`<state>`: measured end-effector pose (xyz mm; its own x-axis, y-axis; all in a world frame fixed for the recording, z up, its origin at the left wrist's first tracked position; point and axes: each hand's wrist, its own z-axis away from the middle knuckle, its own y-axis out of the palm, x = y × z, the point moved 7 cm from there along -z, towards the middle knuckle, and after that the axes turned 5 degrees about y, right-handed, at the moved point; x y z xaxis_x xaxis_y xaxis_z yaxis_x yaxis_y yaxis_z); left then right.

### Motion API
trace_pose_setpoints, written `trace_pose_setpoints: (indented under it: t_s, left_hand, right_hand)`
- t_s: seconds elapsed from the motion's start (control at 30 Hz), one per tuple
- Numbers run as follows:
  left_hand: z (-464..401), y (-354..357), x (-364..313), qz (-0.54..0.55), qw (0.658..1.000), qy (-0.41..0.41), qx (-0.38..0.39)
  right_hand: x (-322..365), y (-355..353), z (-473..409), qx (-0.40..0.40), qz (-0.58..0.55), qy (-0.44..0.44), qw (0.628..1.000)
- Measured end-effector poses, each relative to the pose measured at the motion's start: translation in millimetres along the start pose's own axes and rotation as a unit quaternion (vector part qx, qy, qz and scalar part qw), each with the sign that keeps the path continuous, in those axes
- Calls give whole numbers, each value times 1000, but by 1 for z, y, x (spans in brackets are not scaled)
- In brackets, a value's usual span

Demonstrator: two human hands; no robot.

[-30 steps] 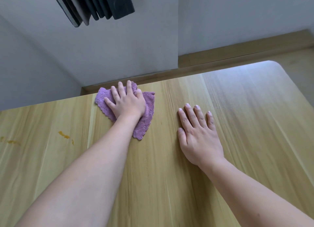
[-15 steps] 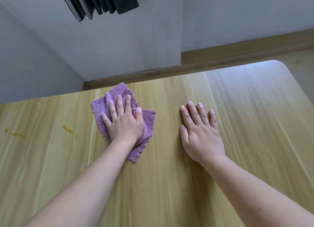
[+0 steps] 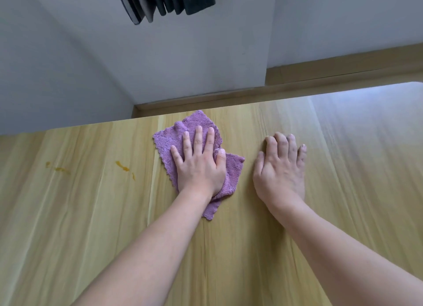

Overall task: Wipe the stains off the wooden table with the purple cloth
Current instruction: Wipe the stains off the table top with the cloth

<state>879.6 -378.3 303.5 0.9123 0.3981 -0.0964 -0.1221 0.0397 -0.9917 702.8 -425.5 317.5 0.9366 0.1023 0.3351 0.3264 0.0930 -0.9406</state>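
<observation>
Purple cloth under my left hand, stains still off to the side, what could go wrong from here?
1. The purple cloth lies bunched and folded under the left hand, so a sweep may only smear the orange stains.
2. A second, fainter stain sits farther left and is easy to miss.
3. The cloth's far corner lies near the wooden table's back edge; a forward push might slide it off.

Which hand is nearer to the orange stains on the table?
The left hand. It presses the purple cloth flat, just right of the orange stains. The right hand rests flat on the wooden table, farther right, beyond the cloth.
</observation>
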Motion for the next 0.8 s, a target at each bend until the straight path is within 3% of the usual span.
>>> trace_pose_setpoints:
  t_s: [0.2,0.4,0.63,0.8]
  left_hand:
    - [-33,-2,-9,-14,994,103,23]
    - [-51,-5,0,-8,992,120,30]
    - [-32,-14,137,14,999,-36,-2]
    - [-27,-16,138,3,999,-46,-4]
  right_hand:
    - [14,5,2,0,16,-116,993]
    - [10,10,-1,21,42,-100,994]
    - [10,14,-3,36,70,-102,992]
    - [15,15,-1,50,108,-68,991]
